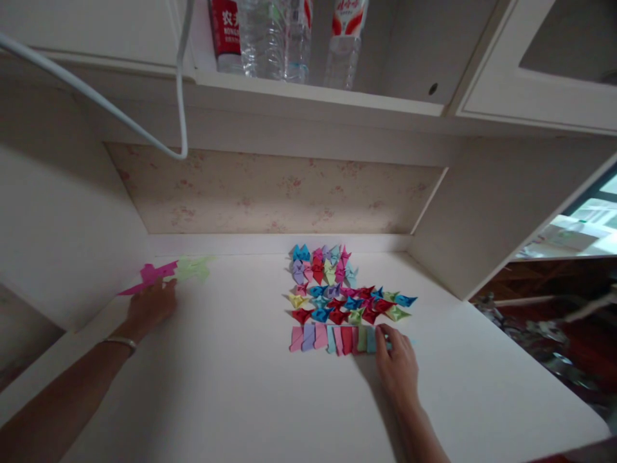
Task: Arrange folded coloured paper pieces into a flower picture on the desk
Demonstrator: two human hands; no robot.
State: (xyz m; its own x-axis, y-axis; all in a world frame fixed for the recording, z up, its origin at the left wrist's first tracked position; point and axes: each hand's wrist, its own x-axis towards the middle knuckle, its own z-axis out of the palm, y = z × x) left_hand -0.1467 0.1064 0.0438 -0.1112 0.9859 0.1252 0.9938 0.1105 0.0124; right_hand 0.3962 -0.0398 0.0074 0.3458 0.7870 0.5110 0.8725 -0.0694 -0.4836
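Note:
At the far left of the white tabletop, my left hand lies with its fingers stretched out against a magenta cross-shaped paper piece. A pale green paper piece of similar shape adjoins it. On the right, my right hand has its thumb and fingers curled together over the end of a row of flat folded paper strips. A light blue folded paper shows beside and under those fingertips. Behind this row stand several lines of small colourful origami figures, some pointed, some upright.
A white table sits inside a cabinet frame with a floral back panel. Plastic bottles stand on the shelf above. A white cable hangs at upper left. Cluttered objects are beyond the table's right edge.

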